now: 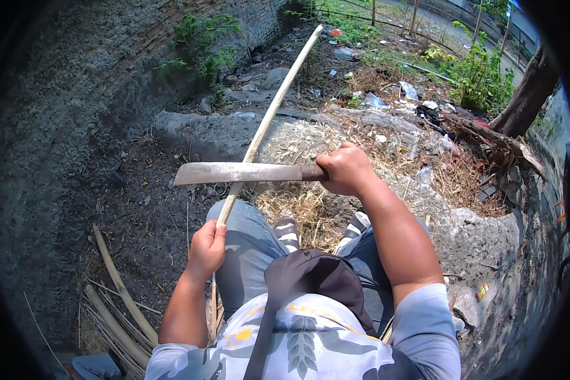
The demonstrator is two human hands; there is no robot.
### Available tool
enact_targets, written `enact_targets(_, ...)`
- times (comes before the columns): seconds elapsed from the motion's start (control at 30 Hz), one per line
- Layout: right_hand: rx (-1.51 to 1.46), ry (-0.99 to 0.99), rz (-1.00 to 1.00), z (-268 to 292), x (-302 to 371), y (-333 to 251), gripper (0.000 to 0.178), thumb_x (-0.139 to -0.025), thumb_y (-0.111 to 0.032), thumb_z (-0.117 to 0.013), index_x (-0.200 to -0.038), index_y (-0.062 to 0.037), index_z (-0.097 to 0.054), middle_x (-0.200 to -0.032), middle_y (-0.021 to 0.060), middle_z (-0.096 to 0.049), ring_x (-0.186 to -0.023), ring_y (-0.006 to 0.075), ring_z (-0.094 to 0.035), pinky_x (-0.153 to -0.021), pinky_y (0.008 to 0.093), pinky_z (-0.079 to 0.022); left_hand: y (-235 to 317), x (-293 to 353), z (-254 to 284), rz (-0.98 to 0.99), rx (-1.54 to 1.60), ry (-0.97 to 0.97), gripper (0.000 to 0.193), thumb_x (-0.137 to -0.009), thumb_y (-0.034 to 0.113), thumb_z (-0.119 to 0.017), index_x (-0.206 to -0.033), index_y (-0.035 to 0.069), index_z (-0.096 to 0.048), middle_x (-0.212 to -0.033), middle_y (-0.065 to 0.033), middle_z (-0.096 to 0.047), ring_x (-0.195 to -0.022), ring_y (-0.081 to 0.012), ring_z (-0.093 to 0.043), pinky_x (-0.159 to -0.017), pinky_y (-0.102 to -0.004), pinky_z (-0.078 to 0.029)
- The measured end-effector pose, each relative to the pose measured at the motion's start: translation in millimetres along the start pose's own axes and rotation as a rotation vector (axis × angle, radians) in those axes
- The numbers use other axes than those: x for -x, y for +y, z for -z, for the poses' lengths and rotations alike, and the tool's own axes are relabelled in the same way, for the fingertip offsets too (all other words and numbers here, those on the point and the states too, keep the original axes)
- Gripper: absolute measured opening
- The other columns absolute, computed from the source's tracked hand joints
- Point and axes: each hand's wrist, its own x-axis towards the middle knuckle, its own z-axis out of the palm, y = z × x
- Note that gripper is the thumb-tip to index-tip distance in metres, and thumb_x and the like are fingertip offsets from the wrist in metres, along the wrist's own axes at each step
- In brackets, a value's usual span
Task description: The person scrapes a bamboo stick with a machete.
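Note:
My left hand (206, 248) is closed round the near end of a long pale wooden pole (273, 107), beside my left knee. The pole slants up and away to the right, its far end above the littered ground. A machete (247, 172) lies level across the pole, its broad blade pointing left. Its dark handle is gripped in my right hand (346, 168), which is closed. The blade passes over the pole a little beyond my left hand; whether it touches the wood I cannot tell.
Pale shavings (291, 206) cover the ground round my sandalled feet. Curved wooden strips (123, 297) lie at lower left. A rough wall (63, 126) rises on the left. Ahead are a concrete ledge (202, 136), scattered litter and green plants (481, 76); a tree trunk (531, 95) leans at right.

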Motion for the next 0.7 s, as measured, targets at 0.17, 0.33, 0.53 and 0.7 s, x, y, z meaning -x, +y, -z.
enact_targets(0.17, -0.009, -0.012, -0.007, -2.6, -0.5, 8.1, 0.013, -0.072, -0.024, -0.073, -0.078, -0.0154, -0.065, -0.073, 0.0071, -0.071, -0.071, 0.0285, -0.07, -0.08, 0.0391, -0.05, -1.1, 4.7, 0.2, 0.0, -0.026, -0.023, 0.026, -0.106, 0.019, -0.054, -0.089, 0.001, -0.061, -0.064, 0.0006, -0.05, -0.06, -0.0072, -0.042, -0.054, -0.0299, -0.038)
enact_targets(0.33, -0.133, -0.044, -0.389, 6.2, 4.7, 31.7, 0.021, -0.075, -0.023, -0.07, -0.092, -0.013, -0.068, -0.087, 0.0143, -0.073, -0.089, 0.0361, -0.07, -0.083, 0.0482, -0.055, -8.5, 15.6, 6.9, 0.014, 0.038, -0.069, 0.023, -0.106, 0.017, -0.054, -0.09, 0.001, -0.061, -0.066, 0.0027, -0.05, -0.06, -0.0059, -0.042, -0.054, -0.0281, -0.037)
enact_targets(0.53, -0.166, 0.006, -0.304, 4.8, 6.7, 20.3, 0.019, -0.075, -0.022, -0.07, -0.091, -0.0128, -0.068, -0.082, 0.0149, -0.072, -0.082, 0.0384, -0.07, -0.078, 0.0499, -0.055, -8.9, 14.1, 5.1, 0.037, 0.066, -0.088, 0.022, -0.106, 0.018, -0.055, -0.093, 0.001, -0.062, -0.067, 0.0038, -0.05, -0.061, -0.0049, -0.042, -0.054, -0.0262, -0.036)
enact_targets(0.7, -0.069, 0.06, 0.006, 14.2, -1.8, -11.6, 0.017, -0.071, -0.023, -0.074, -0.081, -0.014, -0.063, -0.072, 0.0081, -0.069, -0.072, 0.0314, -0.069, -0.076, 0.0426, -0.053, -10.7, 15.5, 0.9, 0.139, 0.316, -0.201, 0.024, -0.107, 0.02, -0.055, -0.093, 0.001, -0.061, -0.071, 0.005, -0.052, -0.062, -0.0048, -0.041, -0.055, -0.0257, -0.035)
